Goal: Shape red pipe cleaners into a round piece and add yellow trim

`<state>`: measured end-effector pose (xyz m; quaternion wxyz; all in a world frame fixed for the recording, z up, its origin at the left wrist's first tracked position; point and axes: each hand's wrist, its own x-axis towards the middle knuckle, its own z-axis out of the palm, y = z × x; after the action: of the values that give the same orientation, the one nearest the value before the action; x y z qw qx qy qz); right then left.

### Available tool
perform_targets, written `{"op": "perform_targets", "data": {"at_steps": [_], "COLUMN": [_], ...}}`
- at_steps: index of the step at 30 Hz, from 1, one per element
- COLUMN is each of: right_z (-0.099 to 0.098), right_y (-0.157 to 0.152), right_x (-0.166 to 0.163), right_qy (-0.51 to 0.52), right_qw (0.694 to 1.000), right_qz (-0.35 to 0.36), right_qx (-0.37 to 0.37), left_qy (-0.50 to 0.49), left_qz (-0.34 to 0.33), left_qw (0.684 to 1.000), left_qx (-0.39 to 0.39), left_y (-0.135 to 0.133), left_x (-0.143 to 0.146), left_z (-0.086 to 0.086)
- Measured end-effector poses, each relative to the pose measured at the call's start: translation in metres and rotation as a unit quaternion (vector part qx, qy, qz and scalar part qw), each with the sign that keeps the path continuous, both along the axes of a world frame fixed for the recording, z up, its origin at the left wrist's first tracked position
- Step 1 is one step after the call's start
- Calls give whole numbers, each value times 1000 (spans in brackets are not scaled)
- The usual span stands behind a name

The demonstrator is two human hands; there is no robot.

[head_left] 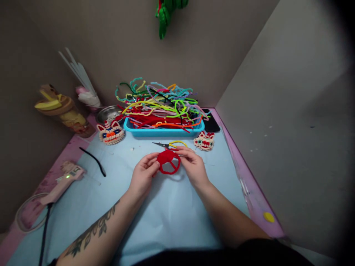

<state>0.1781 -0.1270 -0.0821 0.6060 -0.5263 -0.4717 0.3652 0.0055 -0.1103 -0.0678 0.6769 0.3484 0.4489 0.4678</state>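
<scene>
Both hands meet over the middle of the light blue mat (155, 218). Between them is a round red pipe-cleaner piece (168, 162), a ring with crossing spokes. My left hand (144, 173) pinches its left edge with thumb and fingers. My right hand (191, 164) grips its right edge, fingers curled. The piece is raised slightly above the mat. Just beyond it lie small scissors with yellow handles (170, 145).
A blue tray (163, 130) heaped with coloured pipe cleaners stands at the back. Two small lion-head crafts (110, 133) (204, 140) flank it. A pink glue gun (63, 180) and a black pipe cleaner (93, 159) lie left. A phone (211, 123) lies back right. Walls close in on the sides.
</scene>
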Motion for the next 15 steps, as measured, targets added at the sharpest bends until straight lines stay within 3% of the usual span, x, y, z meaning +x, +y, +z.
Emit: {"op": "perform_targets", "data": {"at_steps": [4,7,15], "right_z": [10,17,18], "right_y": [-9,-17,-19], "right_x": [-2,-7,-13], "right_qy": [-77,-148,-132], "right_qw": [993,984,990], "right_qz": [-72,-32,7], "right_qx": [47,90,43], "left_qy": [90,153,233], "left_qz": [70,85,54], "left_qw": [988,973,952], "left_qx": [106,149,193], "left_y": [-4,-6,-11], "left_x": [-2,-2,-2], "left_z": [1,1,-5]}}
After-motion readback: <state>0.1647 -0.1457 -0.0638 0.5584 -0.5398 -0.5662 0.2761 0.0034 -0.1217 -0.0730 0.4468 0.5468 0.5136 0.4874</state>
